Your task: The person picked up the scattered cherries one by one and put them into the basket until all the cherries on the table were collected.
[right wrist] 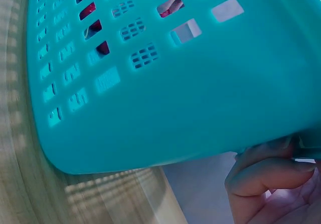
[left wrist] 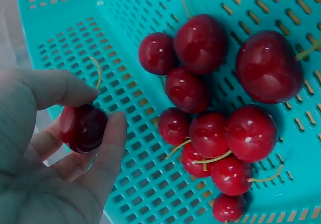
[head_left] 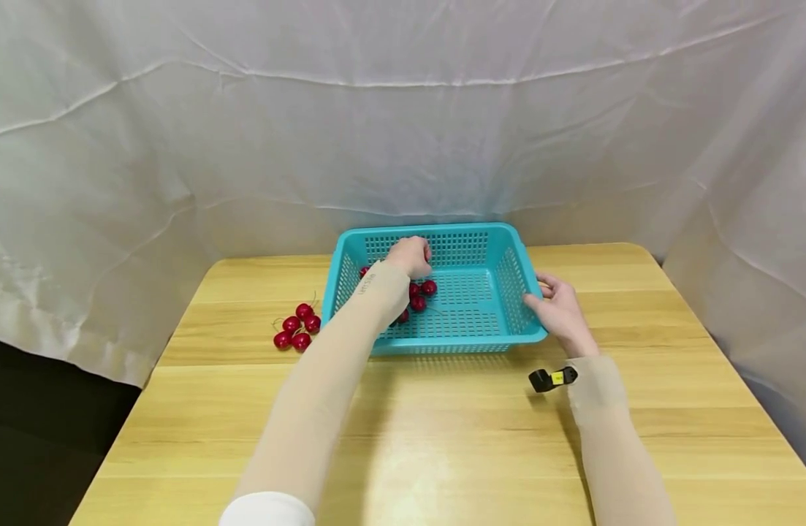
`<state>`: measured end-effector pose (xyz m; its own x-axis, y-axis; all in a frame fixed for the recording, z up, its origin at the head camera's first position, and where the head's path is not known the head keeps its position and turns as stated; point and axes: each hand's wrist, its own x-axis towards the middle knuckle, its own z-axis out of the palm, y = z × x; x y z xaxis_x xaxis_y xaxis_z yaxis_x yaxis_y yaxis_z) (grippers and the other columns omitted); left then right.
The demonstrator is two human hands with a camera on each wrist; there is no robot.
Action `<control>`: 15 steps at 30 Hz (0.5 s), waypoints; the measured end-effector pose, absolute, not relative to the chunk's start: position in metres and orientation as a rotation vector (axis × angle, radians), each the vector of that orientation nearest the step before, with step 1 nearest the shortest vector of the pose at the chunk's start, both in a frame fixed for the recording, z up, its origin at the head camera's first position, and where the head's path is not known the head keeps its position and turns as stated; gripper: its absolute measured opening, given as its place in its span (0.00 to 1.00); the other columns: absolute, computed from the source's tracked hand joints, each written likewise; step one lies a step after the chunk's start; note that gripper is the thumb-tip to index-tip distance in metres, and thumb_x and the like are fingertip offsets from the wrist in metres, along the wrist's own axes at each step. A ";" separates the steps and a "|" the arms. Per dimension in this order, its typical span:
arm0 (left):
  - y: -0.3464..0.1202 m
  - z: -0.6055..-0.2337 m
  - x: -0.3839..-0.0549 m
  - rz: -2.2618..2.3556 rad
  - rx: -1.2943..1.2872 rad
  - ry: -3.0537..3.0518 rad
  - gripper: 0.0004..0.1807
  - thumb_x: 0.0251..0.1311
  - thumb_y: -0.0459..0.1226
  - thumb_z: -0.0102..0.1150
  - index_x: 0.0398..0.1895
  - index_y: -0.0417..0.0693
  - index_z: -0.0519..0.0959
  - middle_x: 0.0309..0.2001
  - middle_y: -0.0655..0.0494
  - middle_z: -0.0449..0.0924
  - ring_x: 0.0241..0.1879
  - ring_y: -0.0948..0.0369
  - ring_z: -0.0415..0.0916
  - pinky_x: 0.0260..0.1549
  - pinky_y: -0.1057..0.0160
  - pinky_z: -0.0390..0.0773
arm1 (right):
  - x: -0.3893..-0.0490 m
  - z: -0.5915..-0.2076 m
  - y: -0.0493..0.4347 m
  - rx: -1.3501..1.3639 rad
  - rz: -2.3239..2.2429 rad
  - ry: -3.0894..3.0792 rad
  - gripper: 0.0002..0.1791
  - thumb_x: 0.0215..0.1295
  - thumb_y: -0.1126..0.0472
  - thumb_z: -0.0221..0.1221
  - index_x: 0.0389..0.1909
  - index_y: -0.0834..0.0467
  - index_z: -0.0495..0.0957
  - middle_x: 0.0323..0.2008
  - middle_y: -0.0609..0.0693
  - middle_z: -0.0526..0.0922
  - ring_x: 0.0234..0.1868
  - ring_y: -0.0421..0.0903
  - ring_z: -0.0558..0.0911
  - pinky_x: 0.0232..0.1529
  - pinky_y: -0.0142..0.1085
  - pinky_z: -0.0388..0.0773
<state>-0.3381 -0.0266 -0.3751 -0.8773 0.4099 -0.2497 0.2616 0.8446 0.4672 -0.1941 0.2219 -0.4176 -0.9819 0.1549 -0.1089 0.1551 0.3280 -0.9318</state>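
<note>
My left hand [head_left: 411,256] is inside the turquoise plastic basket [head_left: 458,341], palm side hidden in the head view. In the left wrist view its thumb and fingers pinch a dark red cherry [left wrist: 83,129] with a short stem, held over the perforated floor. Beside it in the basket lie several more cherries [left wrist: 201,43], some with green stems. At the basket's right end, my right hand [head_left: 562,310] grips the rim, thumb over the edge. The right wrist view shows curled fingers [right wrist: 271,176] against the outside, under the rim.
A small group of cherries [head_left: 301,341] lies on the wooden table [head_left: 455,438], just left of the basket. Pale cloth [head_left: 403,146] hangs behind and at both sides. A small black device [head_left: 549,378] sticks out from the right wrist.
</note>
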 end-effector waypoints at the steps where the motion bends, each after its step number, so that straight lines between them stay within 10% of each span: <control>1: -0.027 -0.376 -0.338 0.599 0.499 2.683 0.07 0.64 0.30 0.53 0.32 0.49 0.68 0.33 0.54 0.65 0.32 0.57 0.60 0.33 0.61 0.65 | -0.194 -0.417 0.221 0.299 -1.795 2.560 0.35 0.72 0.65 0.51 0.77 0.68 0.54 0.64 0.75 0.74 0.53 0.60 0.85 0.44 0.42 0.87; 15: -0.036 -0.378 -0.331 0.433 0.465 2.712 0.16 0.68 0.37 0.58 0.58 0.48 0.77 0.58 0.51 0.78 0.51 0.55 0.75 0.51 0.56 0.80 | -0.197 -0.418 0.220 0.282 -1.804 2.549 0.35 0.72 0.65 0.51 0.77 0.68 0.54 0.63 0.75 0.74 0.49 0.54 0.86 0.43 0.41 0.88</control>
